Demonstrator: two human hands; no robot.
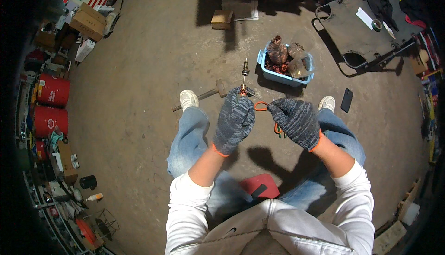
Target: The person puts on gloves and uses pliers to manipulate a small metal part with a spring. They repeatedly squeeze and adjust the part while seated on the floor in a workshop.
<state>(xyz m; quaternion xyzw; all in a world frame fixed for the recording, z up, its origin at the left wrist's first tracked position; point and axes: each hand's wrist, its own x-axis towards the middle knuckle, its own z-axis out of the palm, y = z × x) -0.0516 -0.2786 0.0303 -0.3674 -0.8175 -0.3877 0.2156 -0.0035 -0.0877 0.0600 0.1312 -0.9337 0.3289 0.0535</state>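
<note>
Uneven light is falling on the flat brown-grey concrete floor (125, 129), dark shadows (271, 162) are lying there, and black fisheye edges are curving.

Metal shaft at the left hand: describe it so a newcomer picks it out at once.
Start at the blue tub, then go down and left to the gloved left hand. The slim metal shaft sticks out from its grip, towards the top of the picture. Unlike the orange loop at the right hand, it is straight, with a thicker section partway along and copper colour near the hand.
</note>
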